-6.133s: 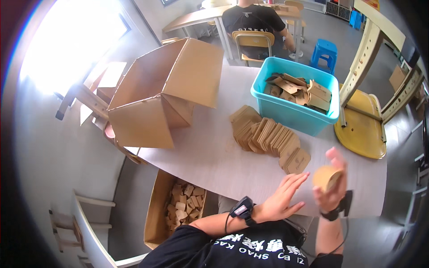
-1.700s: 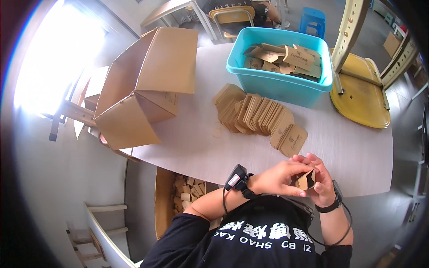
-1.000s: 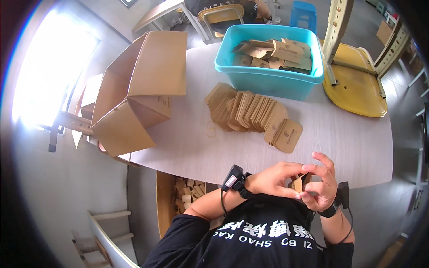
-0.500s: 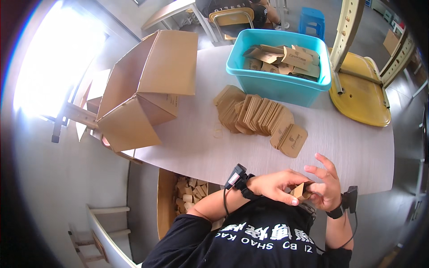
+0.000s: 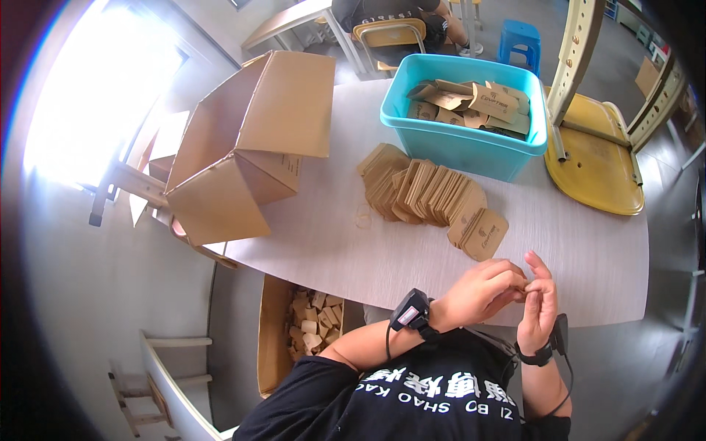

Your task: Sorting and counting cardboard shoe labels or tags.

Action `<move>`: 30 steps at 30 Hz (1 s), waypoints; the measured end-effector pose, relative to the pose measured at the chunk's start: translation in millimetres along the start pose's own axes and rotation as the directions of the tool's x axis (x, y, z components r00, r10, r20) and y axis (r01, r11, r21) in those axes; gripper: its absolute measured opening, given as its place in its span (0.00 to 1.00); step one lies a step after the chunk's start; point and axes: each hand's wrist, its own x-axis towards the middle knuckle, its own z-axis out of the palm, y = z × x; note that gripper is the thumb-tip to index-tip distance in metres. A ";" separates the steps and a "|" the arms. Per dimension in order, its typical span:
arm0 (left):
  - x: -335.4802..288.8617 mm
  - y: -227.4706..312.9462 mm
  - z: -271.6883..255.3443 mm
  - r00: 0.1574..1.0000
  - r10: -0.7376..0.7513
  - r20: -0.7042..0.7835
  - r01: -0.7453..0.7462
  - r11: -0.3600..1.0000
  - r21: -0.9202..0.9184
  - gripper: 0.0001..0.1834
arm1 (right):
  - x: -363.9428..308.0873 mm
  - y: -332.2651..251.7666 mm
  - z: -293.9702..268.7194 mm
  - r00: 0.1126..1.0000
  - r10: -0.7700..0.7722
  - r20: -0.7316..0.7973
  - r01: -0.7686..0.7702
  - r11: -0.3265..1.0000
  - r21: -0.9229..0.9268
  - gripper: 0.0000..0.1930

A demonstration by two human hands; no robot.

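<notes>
My left hand (image 5: 489, 290) is closed, its palm turned down, and the fingertips meet those of my right hand (image 5: 540, 309) above the table's near edge. Thumb and fingers of the right hand are pinched, while another finger points up. Whatever lies between the fingertips is hidden by the fingers. Just beyond the hands, a row of flat brown cardboard pieces (image 5: 434, 192) leans in a fanned stack on the table. The nearest card (image 5: 487, 234) shows dark print. Behind the stack is a turquoise plastic bin (image 5: 465, 151) holding several folded cardboard pieces (image 5: 494, 103).
An open cardboard box (image 5: 287, 103) stands on the table (image 5: 323, 253) at the left. Below the near edge, another carton (image 5: 273, 338) holds many small cardboard pieces. A yellow chair (image 5: 599, 176) sits upturned at the right. A person (image 5: 390, 11) sits beyond the table, near a blue stool (image 5: 519, 44).
A folded cardboard piece showed between my hands before; now it is out of sight. Both hands have moved slightly forward, and their fingertips have come together.
</notes>
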 end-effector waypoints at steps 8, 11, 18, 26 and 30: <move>-23.8 -13.1 42.5 0.966 -0.249 -0.065 0.230 0.948 -0.221 0.13 | -5.3 14.3 15.5 0.989 0.123 -0.076 -0.099 0.958 0.268 0.18; -25.2 -7.7 50.8 0.930 -0.332 -0.156 0.255 0.891 -0.377 0.16 | -2.7 14.2 27.6 0.984 0.148 -0.096 -0.114 0.949 0.294 0.22; -18.0 5.5 41.2 0.897 -0.413 -0.160 0.326 0.860 -0.394 0.14 | -15.3 23.3 21.2 0.951 0.292 -0.104 -0.242 0.909 0.339 0.18; -10.4 4.7 26.7 0.936 -0.351 -0.019 0.315 0.861 -0.400 0.21 | -5.0 28.1 7.3 0.973 0.221 -0.062 -0.211 0.967 0.145 0.20; -6.6 -3.3 16.5 0.923 -0.269 0.275 0.299 0.952 -0.072 0.29 | 7.8 23.3 -5.0 0.983 0.181 -0.010 -0.179 0.977 0.120 0.23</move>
